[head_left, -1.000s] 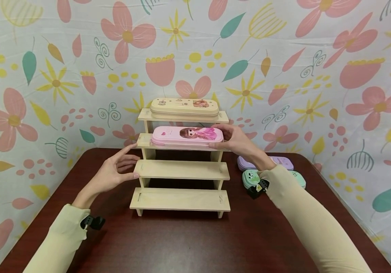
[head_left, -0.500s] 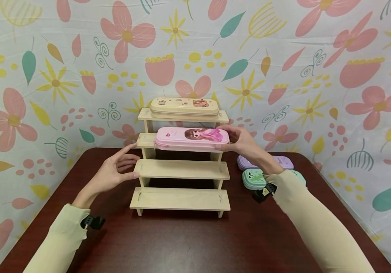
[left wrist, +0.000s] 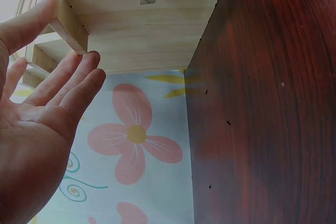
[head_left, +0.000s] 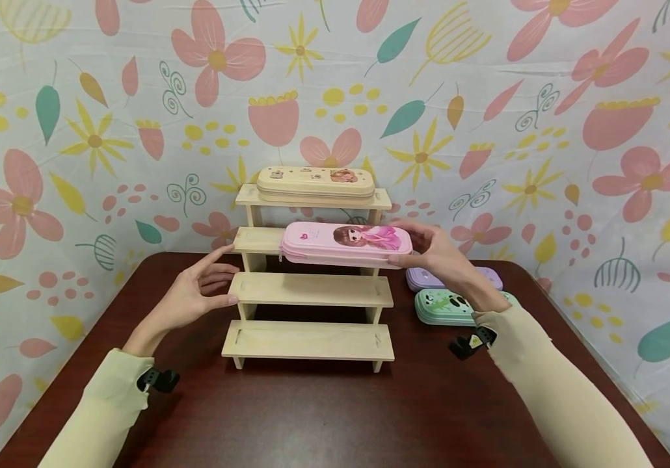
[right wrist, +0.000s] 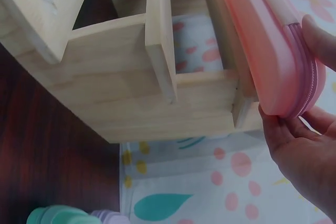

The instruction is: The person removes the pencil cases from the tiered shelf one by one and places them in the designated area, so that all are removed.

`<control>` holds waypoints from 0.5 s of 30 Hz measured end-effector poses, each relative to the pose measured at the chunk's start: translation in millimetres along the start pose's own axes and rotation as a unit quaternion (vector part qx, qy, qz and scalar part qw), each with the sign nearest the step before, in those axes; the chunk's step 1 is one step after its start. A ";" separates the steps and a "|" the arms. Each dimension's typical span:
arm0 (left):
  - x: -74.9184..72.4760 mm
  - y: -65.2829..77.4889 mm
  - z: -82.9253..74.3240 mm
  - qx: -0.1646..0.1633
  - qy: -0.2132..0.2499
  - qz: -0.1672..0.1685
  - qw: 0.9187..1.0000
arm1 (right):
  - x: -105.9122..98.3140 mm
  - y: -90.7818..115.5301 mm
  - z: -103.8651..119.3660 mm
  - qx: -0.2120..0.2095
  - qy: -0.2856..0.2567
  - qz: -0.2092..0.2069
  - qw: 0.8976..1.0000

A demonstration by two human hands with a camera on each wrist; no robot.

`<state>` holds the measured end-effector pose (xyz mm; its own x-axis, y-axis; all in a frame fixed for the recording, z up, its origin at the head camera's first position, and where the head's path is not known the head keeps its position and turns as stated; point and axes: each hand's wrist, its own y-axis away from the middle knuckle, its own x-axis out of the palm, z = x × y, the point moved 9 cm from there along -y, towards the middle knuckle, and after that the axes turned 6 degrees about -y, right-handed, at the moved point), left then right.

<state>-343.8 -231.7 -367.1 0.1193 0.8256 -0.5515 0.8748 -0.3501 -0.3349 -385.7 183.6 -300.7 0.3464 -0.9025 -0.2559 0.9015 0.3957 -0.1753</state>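
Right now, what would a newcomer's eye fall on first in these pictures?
Probably the pink case with its doll picture, gripped at one end by the right hand at the second-highest shelf of the wooden stand. Next come the cream case on the top shelf and the floral backdrop behind.

The right grip (right wrist: pixel 307 153) holds a pink case (right wrist: pixel 265 45) beside wooden shelves (right wrist: pixel 121 90).

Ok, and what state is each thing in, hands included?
Pink case: closed, held at the second shelf from the top; can't tell if touching.
Cream case: closed, lying on the top shelf.
Green case: looks closed, on the table, partly hidden.
Purple case: looks closed, behind the green case, partly hidden.
Wooden stand: upright on the table.
Left hand: fingers extended, at the stand's left side.
Right hand: gripping the pink case's right end.
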 end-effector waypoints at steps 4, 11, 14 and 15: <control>-0.2 0.2 -0.3 0.000 0.000 0.000 1.000 | -6.0 10.9 0.6 -0.003 -0.001 0.002 1.000; 0.1 -0.2 -1.3 0.002 0.001 0.001 1.000 | -18.1 29.4 2.6 -0.015 -0.001 -0.004 1.000; 0.0 0.2 -1.2 0.000 -0.002 0.001 1.000 | -22.2 37.3 4.1 -0.028 -0.012 0.005 1.000; -0.1 0.2 -1.1 0.000 -0.002 0.001 1.000 | -23.8 40.0 4.3 -0.031 -0.014 0.007 0.999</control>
<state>-343.1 -231.4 -366.3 0.1183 0.8229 -0.5558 0.8745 -0.3515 -0.3343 -356.7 220.2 -297.6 0.3660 -0.9011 -0.2325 0.8791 0.4168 -0.2313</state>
